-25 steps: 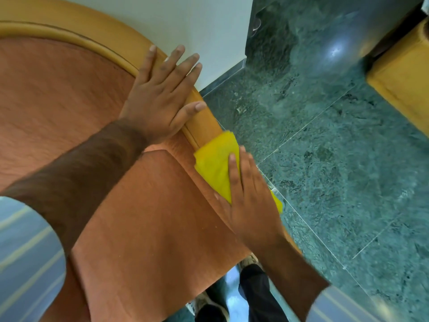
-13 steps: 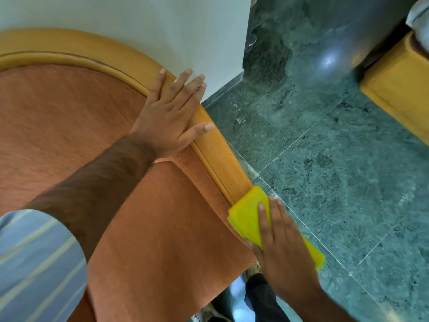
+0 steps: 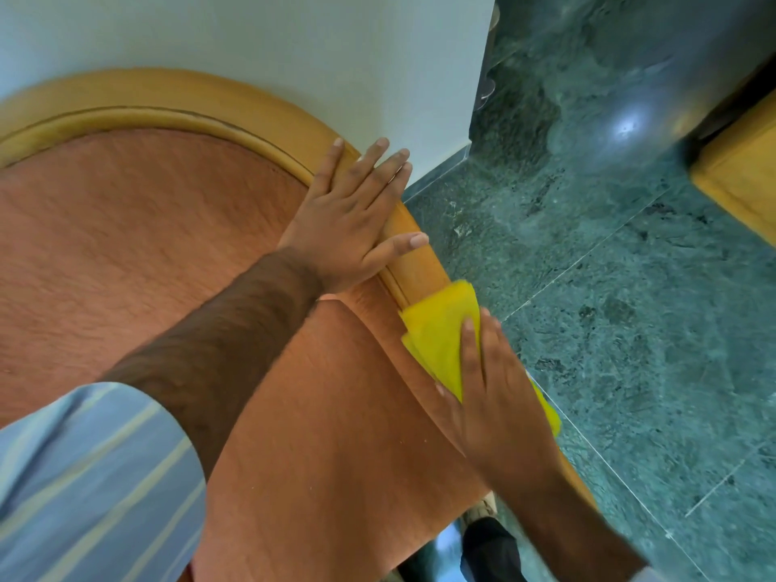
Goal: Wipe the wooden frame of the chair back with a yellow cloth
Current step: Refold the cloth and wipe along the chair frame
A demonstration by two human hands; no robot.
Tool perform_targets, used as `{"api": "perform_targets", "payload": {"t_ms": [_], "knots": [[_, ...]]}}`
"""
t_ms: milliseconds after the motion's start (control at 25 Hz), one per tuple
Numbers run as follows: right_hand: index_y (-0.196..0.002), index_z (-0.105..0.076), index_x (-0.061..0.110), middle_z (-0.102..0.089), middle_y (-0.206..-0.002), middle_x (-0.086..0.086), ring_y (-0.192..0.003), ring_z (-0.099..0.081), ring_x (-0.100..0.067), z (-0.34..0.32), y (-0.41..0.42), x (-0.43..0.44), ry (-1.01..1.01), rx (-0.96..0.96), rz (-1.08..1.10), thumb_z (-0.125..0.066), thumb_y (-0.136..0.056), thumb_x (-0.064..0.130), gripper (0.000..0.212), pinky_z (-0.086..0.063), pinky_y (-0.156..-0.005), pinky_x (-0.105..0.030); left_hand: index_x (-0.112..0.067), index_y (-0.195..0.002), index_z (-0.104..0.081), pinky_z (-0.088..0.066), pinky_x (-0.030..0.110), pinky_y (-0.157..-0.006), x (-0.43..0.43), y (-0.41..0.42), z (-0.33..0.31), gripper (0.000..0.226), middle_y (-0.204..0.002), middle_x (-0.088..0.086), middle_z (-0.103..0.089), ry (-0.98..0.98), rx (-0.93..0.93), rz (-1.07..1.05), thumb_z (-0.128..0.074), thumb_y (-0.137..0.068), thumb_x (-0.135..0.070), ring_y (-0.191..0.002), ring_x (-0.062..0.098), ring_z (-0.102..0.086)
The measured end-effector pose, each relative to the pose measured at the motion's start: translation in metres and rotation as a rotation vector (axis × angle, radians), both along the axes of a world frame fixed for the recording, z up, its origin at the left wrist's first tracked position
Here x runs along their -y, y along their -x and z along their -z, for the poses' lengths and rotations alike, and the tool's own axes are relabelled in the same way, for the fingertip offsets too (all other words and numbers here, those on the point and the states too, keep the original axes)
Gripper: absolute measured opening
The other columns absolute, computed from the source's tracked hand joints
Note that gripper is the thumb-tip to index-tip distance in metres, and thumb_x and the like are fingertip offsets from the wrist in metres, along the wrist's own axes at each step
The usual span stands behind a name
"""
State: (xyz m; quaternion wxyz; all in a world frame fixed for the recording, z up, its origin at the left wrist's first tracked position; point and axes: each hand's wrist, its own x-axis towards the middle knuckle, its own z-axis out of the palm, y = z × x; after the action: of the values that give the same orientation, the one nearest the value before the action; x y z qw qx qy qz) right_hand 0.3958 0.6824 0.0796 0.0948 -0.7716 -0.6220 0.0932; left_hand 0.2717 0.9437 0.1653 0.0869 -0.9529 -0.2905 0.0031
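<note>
The chair back has a curved light wooden frame (image 3: 201,98) around orange-brown upholstery (image 3: 126,228). My left hand (image 3: 348,220) lies flat, fingers spread, on the frame's upper right curve and holds nothing. Lower on the right side of the frame, a folded yellow cloth (image 3: 441,333) is wrapped over the wood. My right hand (image 3: 491,392) presses on the cloth with fingers over it. The frame under the cloth and under my right hand is hidden.
A white wall (image 3: 273,44) stands just behind the chair. Green marble floor (image 3: 630,308) spreads to the right. A wooden piece of furniture (image 3: 743,182) sits at the far right. My foot (image 3: 487,543) shows under the chair's lower edge.
My right hand slid the cloth down the frame, then back up toward my left hand. The left hand has stayed flat on the upper frame. The camera view has shifted.
</note>
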Motion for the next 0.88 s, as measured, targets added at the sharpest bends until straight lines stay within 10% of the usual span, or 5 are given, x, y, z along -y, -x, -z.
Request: {"api": "perform_targets", "payload": {"t_ms": [240, 400, 640, 880], "knots": [[-0.162, -0.019, 0.004, -0.023, -0.169, -0.023, -0.156, -0.027, -0.037, -0.016, -0.009, 0.041, 0.136, -0.064, -0.026, -0.037, -0.104, 0.060, 0.082, -0.037, -0.122, -0.050, -0.008, -0.164, -0.027, -0.007, 0.062, -0.131, 0.013, -0.005, -0.014, 0.094, -0.175, 0.008, -0.025, 0.116, -0.017, -0.072, -0.012, -0.098, -0.074, -0.164, 0.026, -0.014], [-0.164, -0.009, 0.030, -0.008, -0.175, 0.004, -0.160, -0.005, -0.007, -0.033, -0.027, 0.051, 0.035, -0.566, 0.213, -0.036, -0.097, 0.071, 0.083, -0.009, -0.127, -0.021, -0.005, -0.149, -0.050, -0.029, 0.046, -0.128, 0.098, -0.001, -0.006, 0.074, -0.160, 0.015, -0.047, 0.284, 0.477, -0.302, -0.054, -0.098, -0.059, -0.153, 0.031, -0.038], [-0.122, -0.066, 0.020, -0.062, -0.132, 0.000, -0.119, -0.055, -0.016, -0.043, -0.059, 0.081, 0.201, -0.608, 0.540, -0.075, -0.087, 0.045, 0.044, -0.040, -0.094, -0.029, -0.004, -0.137, -0.048, -0.052, 0.049, -0.108, 0.205, -0.032, 0.023, 0.093, -0.133, 0.013, -0.062, 0.953, 0.965, -1.185, -0.094, -0.067, -0.044, -0.127, 0.030, -0.061], [-0.082, -0.065, 0.029, -0.069, -0.094, 0.019, -0.090, -0.063, 0.000, -0.073, -0.052, 0.066, 0.106, -0.768, 0.593, -0.088, -0.075, 0.036, 0.024, -0.047, -0.079, -0.034, -0.015, -0.105, -0.072, -0.062, 0.047, -0.089, 0.209, -0.027, 0.020, 0.031, -0.097, 0.008, -0.076, 1.197, 1.119, -1.331, -0.089, -0.080, -0.024, -0.095, 0.030, -0.073]]}}
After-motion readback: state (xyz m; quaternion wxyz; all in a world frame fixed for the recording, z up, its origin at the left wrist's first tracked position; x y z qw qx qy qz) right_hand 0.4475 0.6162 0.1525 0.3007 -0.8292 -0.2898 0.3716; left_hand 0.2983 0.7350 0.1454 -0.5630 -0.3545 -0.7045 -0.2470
